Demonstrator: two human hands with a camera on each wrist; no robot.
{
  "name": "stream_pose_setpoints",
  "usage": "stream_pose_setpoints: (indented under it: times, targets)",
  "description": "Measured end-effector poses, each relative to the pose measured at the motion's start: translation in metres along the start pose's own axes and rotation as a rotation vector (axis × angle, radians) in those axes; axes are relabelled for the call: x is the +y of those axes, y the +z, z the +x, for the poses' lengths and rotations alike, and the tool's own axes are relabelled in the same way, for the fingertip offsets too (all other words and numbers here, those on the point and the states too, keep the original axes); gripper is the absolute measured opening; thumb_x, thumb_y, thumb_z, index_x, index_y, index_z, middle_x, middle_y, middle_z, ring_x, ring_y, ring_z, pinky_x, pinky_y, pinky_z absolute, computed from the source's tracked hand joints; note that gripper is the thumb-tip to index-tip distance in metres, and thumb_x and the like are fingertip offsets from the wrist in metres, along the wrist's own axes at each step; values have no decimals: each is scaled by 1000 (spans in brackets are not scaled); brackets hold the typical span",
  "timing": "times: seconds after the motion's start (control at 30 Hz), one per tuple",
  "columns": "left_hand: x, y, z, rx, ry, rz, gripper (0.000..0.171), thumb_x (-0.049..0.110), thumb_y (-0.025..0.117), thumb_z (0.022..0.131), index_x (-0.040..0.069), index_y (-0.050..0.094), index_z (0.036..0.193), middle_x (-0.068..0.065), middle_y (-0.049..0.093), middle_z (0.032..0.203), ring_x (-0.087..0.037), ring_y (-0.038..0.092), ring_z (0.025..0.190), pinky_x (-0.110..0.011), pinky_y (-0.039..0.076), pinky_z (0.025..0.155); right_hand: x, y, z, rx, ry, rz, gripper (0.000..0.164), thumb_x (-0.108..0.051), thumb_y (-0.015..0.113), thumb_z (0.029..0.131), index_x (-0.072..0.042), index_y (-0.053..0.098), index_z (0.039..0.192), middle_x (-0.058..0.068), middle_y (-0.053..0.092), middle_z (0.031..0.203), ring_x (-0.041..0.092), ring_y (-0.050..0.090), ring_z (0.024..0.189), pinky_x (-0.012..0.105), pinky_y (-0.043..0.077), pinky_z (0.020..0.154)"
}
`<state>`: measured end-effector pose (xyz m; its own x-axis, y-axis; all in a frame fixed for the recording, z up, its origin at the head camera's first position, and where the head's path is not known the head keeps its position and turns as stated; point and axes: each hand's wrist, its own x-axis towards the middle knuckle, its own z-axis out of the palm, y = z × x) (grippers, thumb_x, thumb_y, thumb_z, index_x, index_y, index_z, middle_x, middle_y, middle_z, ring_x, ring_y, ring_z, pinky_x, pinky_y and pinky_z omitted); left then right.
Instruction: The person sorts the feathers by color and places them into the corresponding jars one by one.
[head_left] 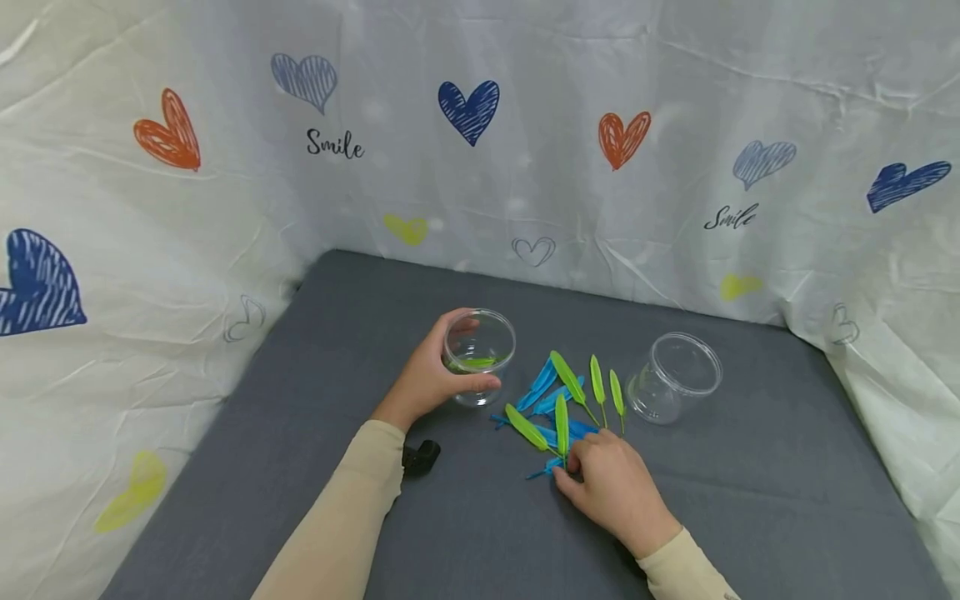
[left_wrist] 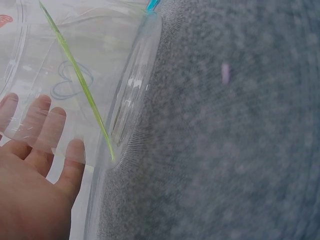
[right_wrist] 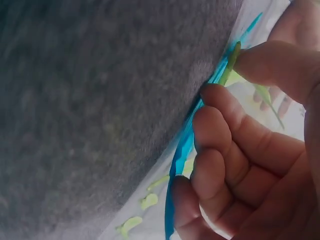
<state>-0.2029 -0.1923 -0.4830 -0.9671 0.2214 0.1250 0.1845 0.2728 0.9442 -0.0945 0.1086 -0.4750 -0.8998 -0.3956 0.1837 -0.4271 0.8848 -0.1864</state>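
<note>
My left hand [head_left: 429, 377] grips a clear plastic jar [head_left: 513, 347] from its left side, thumb across the front. A green feather [head_left: 480, 363] lies inside this jar; the left wrist view shows its thin stem through the wall. To the right, my right hand [head_left: 617, 490] is low over a loose pile of blue and green feathers. Its thumb and index finger pinch the stem end of a green feather [head_left: 562, 419]. Under those fingertips runs a blue feather [right_wrist: 184, 147], close along the cloth. Other green feathers [head_left: 597, 380] and blue feathers [head_left: 540, 385] lie just beyond.
A second clear jar [head_left: 660, 396] stands right of the pile. Grey cloth [head_left: 772, 433] covers the table. White curtains [head_left: 555, 192] printed with hearts hang behind and at both sides. A small black object [head_left: 422, 457] shows by the left wrist.
</note>
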Motion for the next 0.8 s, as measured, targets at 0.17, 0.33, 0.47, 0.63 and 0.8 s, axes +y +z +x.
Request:
stream_pose_setpoints:
  times: [0.17,0.33,0.47,0.63,0.8]
  targets:
    - [0,0,-1,7,-11,6,109,51,101,73,49,36,161,13,51,161,-19,46,154,-59,45,122,-3,1,0,10,20,-4,44,-32,92,86,-24,56,62,-13,46,63,7,38,63,24,36,57]
    - [2,0,-1,11,-19,12,111,52,101,72,48,36,161,13,51,161,-19,46,154,-59,45,122,-4,1,1,25,44,-2,43,-26,91,85,-24,56,61,-11,46,62,8,39,62,24,35,55]
    - [2,0,-1,8,-19,4,111,51,101,72,47,36,161,12,51,161,-19,46,154,-58,46,122,-4,1,0,31,53,-4,40,-21,89,85,-23,57,61,-11,47,62,8,39,62,24,36,55]
    - [1,1,0,2,-19,0,110,50,101,73,47,36,162,11,50,162,-20,45,155,-58,46,121,-2,0,-1,46,55,-9,37,-18,87,84,-23,58,61,-10,49,63,8,42,63,25,38,56]
    - [-1,1,1,-2,-18,1,111,51,100,73,47,34,162,11,50,162,-19,45,156,-58,45,123,5,-4,1,100,41,-19,35,-13,86,81,-22,58,63,-9,50,64,10,44,64,26,39,57]
